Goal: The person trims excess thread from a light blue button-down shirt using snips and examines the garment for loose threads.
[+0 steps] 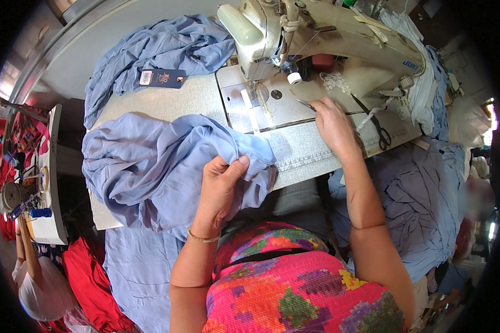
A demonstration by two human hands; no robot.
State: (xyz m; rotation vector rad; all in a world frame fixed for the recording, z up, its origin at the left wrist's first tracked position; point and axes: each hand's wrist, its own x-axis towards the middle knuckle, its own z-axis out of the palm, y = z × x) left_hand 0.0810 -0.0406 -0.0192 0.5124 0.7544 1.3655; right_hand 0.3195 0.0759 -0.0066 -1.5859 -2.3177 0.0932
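My left hand [222, 186] grips a bunched light blue garment [155, 166] that lies over the near left part of the sewing table [311, 150]. My right hand [330, 119] rests on the table to the right of the needle and pinches a small thin metal tool [304, 103], perhaps tweezers or snips. The cream sewing machine [316, 28] stands just behind, its needle area [261, 91] left of my right hand.
A second blue garment with a dark hang tag [162, 77] lies at the table's far left. Black scissors [378, 127] and a heap of clear buttons [336, 80] lie to the right. More blue cloth [416, 205] is piled at the right. Another person's arm and red fabric [91, 288] are lower left.
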